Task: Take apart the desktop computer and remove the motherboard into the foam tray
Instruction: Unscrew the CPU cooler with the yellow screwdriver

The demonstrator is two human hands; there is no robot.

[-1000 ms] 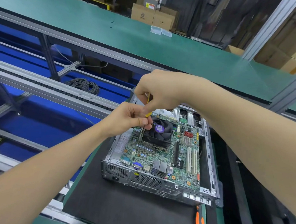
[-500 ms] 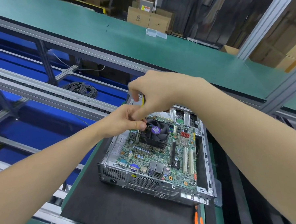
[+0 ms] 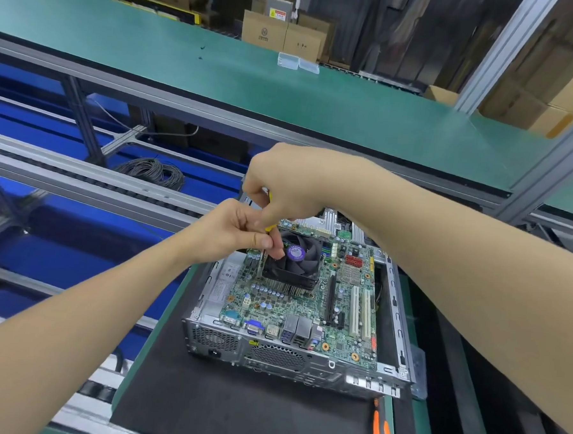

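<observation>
An open metal desktop case (image 3: pixel 281 359) lies on a black mat, with the green motherboard (image 3: pixel 310 311) still inside it. A black CPU fan (image 3: pixel 297 260) on a finned heatsink sits on the board. My right hand (image 3: pixel 287 183) grips the yellow handle of a screwdriver (image 3: pixel 268 228) from above. The metal shaft runs down beside the fan's left edge. My left hand (image 3: pixel 234 234) pinches the shaft just under the handle, its fingertips touching the fan's top. No foam tray is in view.
An orange-and-black tool (image 3: pixel 380 430) lies on the black mat (image 3: pixel 218 409) at the case's near right corner. A conveyor with metal rails and a coil of cable (image 3: pixel 151 173) runs to the left. A green bench (image 3: pixel 219 74) with clear plastic boxes lies behind.
The view has shifted slightly. Both hands stay on the screwdriver at the fan's left edge; the right hand has turned a little around the handle.
</observation>
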